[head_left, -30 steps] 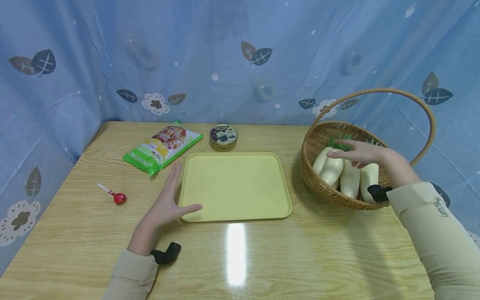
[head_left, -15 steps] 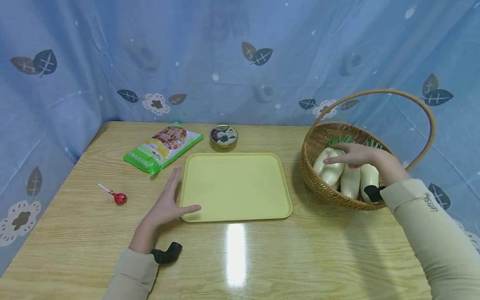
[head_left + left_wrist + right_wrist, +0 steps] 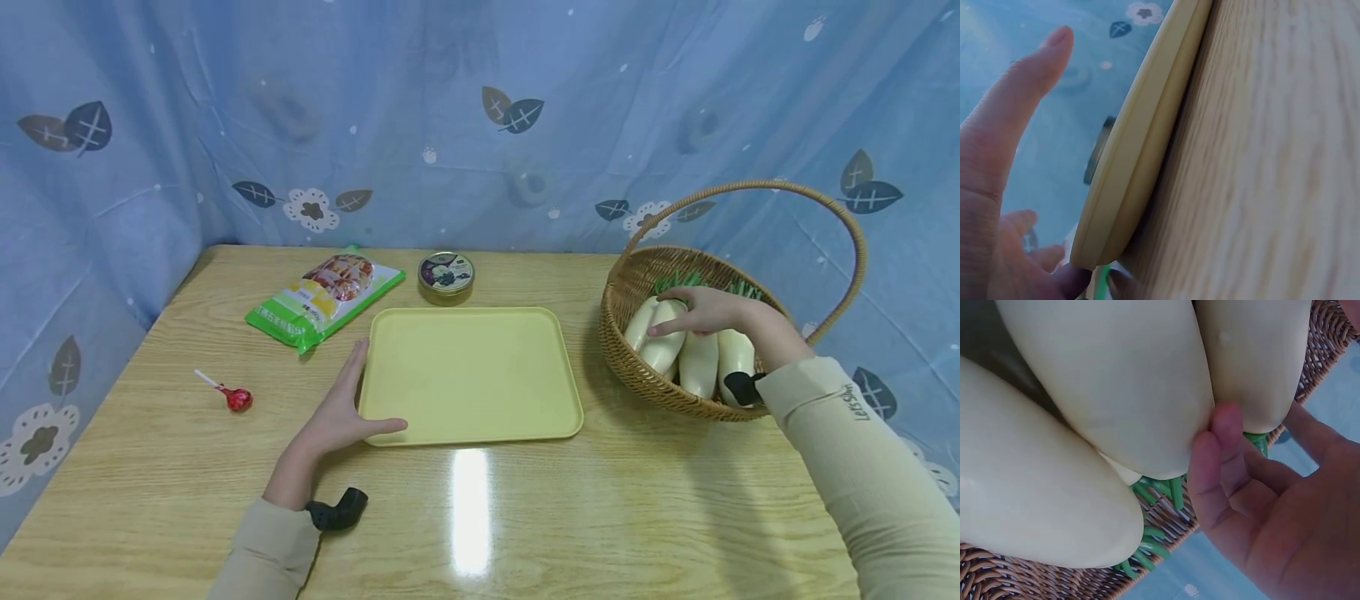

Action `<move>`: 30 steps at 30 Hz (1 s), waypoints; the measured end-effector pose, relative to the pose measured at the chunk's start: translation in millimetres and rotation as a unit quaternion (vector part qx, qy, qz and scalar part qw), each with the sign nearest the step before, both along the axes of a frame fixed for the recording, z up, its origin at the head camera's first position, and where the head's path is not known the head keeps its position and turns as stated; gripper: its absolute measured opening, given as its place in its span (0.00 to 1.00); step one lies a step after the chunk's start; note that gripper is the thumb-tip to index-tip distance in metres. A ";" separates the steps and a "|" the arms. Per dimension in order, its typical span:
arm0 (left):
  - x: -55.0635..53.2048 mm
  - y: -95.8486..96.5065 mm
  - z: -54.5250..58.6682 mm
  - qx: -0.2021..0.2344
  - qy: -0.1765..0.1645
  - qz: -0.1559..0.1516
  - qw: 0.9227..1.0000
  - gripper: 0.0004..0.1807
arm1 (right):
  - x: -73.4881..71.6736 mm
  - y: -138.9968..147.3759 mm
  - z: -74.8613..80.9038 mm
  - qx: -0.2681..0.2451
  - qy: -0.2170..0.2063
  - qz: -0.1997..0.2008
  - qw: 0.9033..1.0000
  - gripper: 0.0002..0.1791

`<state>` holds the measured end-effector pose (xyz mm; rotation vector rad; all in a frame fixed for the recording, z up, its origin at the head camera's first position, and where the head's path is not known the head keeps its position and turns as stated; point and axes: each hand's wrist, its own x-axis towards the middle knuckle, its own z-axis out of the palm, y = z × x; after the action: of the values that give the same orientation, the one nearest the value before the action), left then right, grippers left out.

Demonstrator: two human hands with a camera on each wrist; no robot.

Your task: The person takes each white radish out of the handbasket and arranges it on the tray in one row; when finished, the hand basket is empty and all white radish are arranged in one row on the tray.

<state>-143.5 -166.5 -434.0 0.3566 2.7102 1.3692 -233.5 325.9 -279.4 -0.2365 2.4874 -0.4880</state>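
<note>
On the R side of the table point(image 3: 570, 517), our R hand point(image 3: 708, 311) is in the wicker basket point(image 3: 628, 368) w/ the white radishes point(image 3: 699, 367), thumb & fingertips apart, one radish btwn them; can't tell if they're clamped on it. Our L hand point(image 3: 339, 417) is at the L edge of the tray point(image 3: 472, 375), thumb spread from fingers. Behind the tray: tin point(image 3: 447, 277), &, farther L, printed bag point(image 3: 326, 296). Lollipop point(image 3: 238, 400) L of that hand.
</note>
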 end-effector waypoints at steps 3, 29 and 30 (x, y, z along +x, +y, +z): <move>0.2 -0.1 -1.7 0.000 -0.001 -0.002 1.000 0.71 | 0.2 -1.2 -1.0 0.004 0.016 0.001 1.000 0.47; 2.8 0.8 -4.8 -0.016 -0.012 -0.045 0.999 0.78 | 2.5 -10.5 -5.7 -0.040 0.038 -0.030 0.998 0.48; 2.6 0.9 -5.2 -0.017 -0.012 -0.045 0.999 0.78 | 2.7 -9.9 -5.2 -0.050 0.032 -0.035 0.998 0.48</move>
<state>-140.9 -165.6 -439.1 0.4501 2.6588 1.2945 -230.8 316.0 -284.6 -0.2086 2.5436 -0.6433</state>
